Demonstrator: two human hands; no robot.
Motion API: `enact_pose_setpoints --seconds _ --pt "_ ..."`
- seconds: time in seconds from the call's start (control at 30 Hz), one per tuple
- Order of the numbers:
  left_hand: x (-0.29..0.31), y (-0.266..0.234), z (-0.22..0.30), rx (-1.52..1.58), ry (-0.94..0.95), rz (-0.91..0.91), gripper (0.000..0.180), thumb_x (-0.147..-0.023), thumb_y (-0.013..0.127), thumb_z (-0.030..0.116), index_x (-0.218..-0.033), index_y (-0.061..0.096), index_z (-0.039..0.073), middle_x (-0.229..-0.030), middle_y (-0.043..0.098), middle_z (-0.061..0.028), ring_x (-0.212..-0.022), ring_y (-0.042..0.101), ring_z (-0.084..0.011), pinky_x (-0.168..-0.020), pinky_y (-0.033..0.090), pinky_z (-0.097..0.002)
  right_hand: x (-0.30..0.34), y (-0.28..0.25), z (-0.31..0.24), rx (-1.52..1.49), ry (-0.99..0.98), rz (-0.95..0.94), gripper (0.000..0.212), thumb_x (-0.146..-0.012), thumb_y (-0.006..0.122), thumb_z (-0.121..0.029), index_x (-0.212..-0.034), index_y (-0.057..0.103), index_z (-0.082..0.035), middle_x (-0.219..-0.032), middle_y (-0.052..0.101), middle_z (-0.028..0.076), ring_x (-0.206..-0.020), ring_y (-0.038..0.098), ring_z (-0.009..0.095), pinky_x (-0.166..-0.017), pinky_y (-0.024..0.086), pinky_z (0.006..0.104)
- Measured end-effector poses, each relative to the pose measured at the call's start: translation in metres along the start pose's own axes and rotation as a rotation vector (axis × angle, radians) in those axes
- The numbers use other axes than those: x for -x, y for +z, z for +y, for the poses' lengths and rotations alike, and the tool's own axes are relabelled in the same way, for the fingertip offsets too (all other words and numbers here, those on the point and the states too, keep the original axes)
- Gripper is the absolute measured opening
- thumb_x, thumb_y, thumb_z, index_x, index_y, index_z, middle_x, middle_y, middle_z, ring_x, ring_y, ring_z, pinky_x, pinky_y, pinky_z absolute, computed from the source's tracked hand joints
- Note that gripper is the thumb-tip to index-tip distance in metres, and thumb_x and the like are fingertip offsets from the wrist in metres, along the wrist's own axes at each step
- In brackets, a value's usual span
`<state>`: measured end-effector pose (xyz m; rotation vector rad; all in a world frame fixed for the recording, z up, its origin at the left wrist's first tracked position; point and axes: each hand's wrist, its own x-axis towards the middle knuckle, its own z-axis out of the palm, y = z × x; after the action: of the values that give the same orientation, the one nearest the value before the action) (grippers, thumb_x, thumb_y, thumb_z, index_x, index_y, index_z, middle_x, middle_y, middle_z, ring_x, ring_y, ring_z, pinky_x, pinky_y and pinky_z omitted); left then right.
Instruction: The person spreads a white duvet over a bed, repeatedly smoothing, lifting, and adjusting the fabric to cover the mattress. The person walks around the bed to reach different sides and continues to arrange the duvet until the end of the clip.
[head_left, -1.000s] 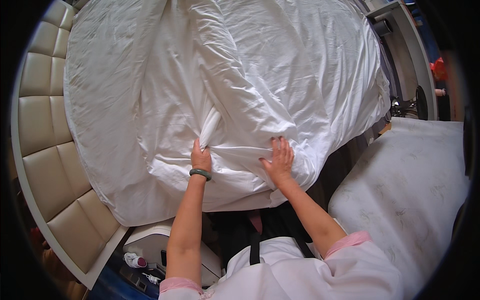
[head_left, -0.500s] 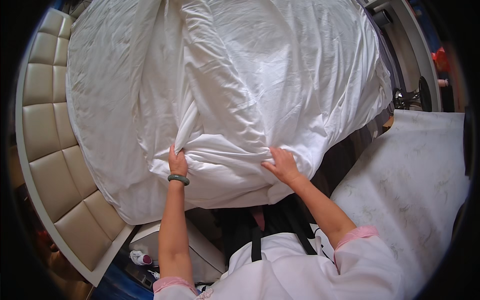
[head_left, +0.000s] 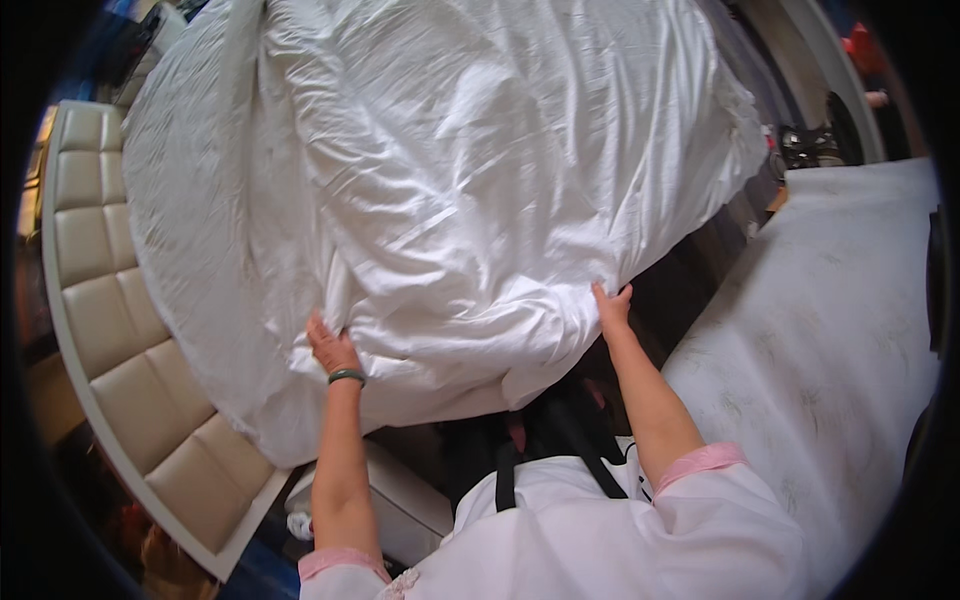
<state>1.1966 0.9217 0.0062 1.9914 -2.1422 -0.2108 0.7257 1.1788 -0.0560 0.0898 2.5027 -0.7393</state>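
A large, wrinkled white bed sheet (head_left: 480, 220) spreads over the bed in front of me, with its near edge hanging toward my body. My left hand (head_left: 336, 352), with a dark green bangle at the wrist, is closed on the fabric near the sheet's lower left; its fingertips are partly lost in the folds. At the sheet's near right edge, my right hand (head_left: 614, 310) pinches the cloth, thumb toward the right. Between the two hands the fabric bunches into crosswise folds. A long raised fold runs away from my left hand toward the far side.
A cream padded headboard (head_left: 140, 370) curves along the left. To the right stands a pale, faintly patterned covered surface (head_left: 800, 350). A light grey cabinet (head_left: 395, 510) is by my left forearm. Dark objects (head_left: 810, 145) lie beyond the sheet's right edge.
My hands have moved farther apart: the right one rightward to the sheet's edge, the left one slightly left and nearer me. The sheet between them is spread wider, and the view has shifted.
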Motion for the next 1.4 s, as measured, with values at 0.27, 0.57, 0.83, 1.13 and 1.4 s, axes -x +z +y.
enact_pose_setpoints --seconds 0.27,0.57,0.83,1.13,1.4 --pt "0.089 0.000 0.101 0.301 -0.710 -0.091 0.106 -0.070 0.076 0.020 -0.149 0.006 0.009 -0.143 0.034 -0.0247 -0.131 0.036 -0.0426 -0.106 0.034 -0.0460 0.072 0.013 0.002 -0.622 0.624 -0.707 0.070 -0.082 0.074 -0.028 -0.131 0.042 0.011 -0.123 0.057 0.022 -0.107 0.060 0.032 -0.089 0.051 0.0439" --pt "0.079 -0.033 0.019 0.557 -0.867 -0.106 0.032 -0.087 0.059 0.017 -0.112 0.060 -0.003 -0.097 0.067 -0.0174 -0.086 0.062 -0.0261 -0.078 0.048 -0.0381 0.047 -0.023 -0.001 -0.241 0.319 -0.609 0.069 -0.089 0.064 -0.039 -0.124 0.049 0.018 -0.122 0.059 0.023 -0.108 0.060 0.026 -0.088 0.047 0.0320" --pt "0.046 -0.109 -0.006 1.101 -0.747 -0.497 0.030 -0.094 0.054 0.020 -0.118 0.059 0.002 -0.106 0.064 -0.0080 -0.091 0.062 -0.0182 -0.078 0.052 -0.0332 0.077 -0.025 0.008 -0.402 0.115 -0.519 0.075 -0.083 0.071 -0.042 -0.137 0.037 -0.003 -0.127 0.053 0.018 -0.113 0.055 0.029 -0.092 0.046 0.0400" --pt "-0.001 -0.160 0.024 1.500 -0.810 -0.841 0.028 -0.095 0.053 0.015 -0.118 0.058 -0.001 -0.104 0.066 -0.0096 -0.089 0.066 -0.0180 -0.078 0.056 -0.0332 0.182 0.035 0.039 -0.773 0.417 -0.506 0.061 -0.083 0.072 -0.037 -0.133 0.047 -0.011 -0.126 0.055 0.008 -0.111 0.053 0.026 -0.089 0.045 0.0434" --pt "-0.036 -0.195 -0.018 1.527 -0.742 -1.057 0.025 -0.095 0.055 0.017 -0.114 0.061 0.001 -0.102 0.068 -0.0088 -0.088 0.066 -0.0180 -0.081 0.055 -0.0337 0.123 0.002 0.057 -0.497 0.041 -0.242 0.048 -0.091 0.058 -0.041 -0.106 0.062 0.005 -0.087 0.066 0.010 -0.074 0.061 0.020 -0.067 0.049 0.0369"
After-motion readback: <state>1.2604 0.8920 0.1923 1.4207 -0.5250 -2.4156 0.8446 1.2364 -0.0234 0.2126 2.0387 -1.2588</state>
